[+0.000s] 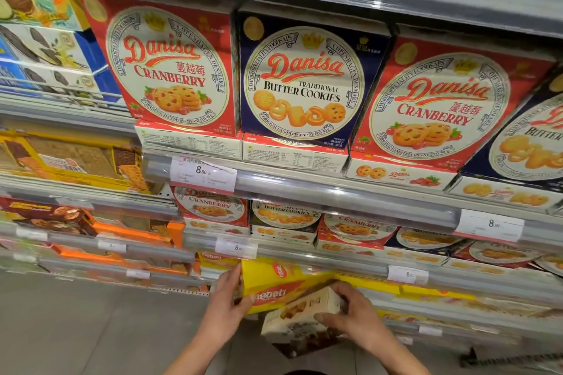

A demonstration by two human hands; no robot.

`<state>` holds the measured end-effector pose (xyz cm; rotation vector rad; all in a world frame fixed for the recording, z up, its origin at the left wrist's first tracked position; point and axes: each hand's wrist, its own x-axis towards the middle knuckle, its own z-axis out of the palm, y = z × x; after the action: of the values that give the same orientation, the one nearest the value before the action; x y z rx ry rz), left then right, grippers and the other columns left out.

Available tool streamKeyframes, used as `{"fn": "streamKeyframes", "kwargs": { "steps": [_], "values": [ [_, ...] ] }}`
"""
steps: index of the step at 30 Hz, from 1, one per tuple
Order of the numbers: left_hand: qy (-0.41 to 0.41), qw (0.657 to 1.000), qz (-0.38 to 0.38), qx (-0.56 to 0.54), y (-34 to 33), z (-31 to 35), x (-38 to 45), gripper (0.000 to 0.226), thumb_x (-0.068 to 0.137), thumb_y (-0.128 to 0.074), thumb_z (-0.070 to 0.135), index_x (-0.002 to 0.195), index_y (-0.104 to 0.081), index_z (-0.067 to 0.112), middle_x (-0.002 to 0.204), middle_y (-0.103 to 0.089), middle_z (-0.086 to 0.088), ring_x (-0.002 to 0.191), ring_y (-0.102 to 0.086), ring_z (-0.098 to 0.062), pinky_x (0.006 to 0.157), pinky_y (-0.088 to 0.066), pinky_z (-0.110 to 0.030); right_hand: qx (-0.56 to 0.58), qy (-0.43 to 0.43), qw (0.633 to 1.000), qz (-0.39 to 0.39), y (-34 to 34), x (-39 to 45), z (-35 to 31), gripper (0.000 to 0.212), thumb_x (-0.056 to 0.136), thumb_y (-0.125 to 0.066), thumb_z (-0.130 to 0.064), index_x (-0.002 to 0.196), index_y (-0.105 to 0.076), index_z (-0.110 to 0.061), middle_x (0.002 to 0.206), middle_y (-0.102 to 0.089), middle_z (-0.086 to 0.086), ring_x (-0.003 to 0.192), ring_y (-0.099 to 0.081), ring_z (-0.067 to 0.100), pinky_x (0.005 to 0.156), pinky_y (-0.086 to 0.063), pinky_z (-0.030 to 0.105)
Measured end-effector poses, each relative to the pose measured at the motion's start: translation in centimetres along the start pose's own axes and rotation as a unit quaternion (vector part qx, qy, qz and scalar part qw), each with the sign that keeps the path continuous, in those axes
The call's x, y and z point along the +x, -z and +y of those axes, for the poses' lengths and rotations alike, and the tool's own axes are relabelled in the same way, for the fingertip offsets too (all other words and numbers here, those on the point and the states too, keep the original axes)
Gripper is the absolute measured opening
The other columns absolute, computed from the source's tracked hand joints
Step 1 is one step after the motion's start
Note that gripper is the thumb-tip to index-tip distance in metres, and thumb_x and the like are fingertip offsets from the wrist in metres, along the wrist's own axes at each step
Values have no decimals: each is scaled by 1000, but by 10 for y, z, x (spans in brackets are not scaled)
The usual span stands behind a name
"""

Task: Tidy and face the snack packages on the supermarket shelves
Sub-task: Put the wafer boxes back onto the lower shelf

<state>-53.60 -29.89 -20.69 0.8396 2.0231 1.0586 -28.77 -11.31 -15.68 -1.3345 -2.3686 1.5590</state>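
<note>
**Two hands on snack boxes at a low shelf**

Low in the view, the left hand [227, 298] presses straight fingers flat against the left end of a yellow Nabati box [274, 286]; that box lies lengthwise along the shelf edge [320, 262], logo facing out; the right hand [353, 313] curls around a cream snack box [300, 312], held just below the yellow one, long axis tilted up toward the right; red and blue Danisa cookie boxes [170, 67] stand upright on shelves above.
</note>
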Motion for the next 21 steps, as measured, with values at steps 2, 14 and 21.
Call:
{"fn": "streamKeyframes", "kwargs": {
  "steps": [2,14,21],
  "values": [
    [7,1000,4,-15,-1,12,5,71,94,-69,36,153,-31,39,146,-43,6,137,-44,-16,114,-43,-47,-14,-3,1000,2,-1,2,2,57,60,-88,-56,109,-63,-39,110,-68,-15,100,-65,-1,82,-56,20],
    [92,995,-15,-27,-25,42,37,22,101,-61,28,117,-46,27,109,-57,11,103,-54,-12,79,-41,-22,-53,-21,998,13,-2,24,10,58,69,-86,-55,115,-59,-32,115,-63,-12,101,-62,2,77,-51,12],
    [96,989,2,111,-30,47,48,34,103,-55,21,135,-50,10,140,-40,-7,119,-55,-24,105,-42,-32,-53,-18,998,20,0,29,8,61,67,-88,-54,115,-56,-36,121,-59,-14,106,-60,4,78,-44,5]
  ]
}}
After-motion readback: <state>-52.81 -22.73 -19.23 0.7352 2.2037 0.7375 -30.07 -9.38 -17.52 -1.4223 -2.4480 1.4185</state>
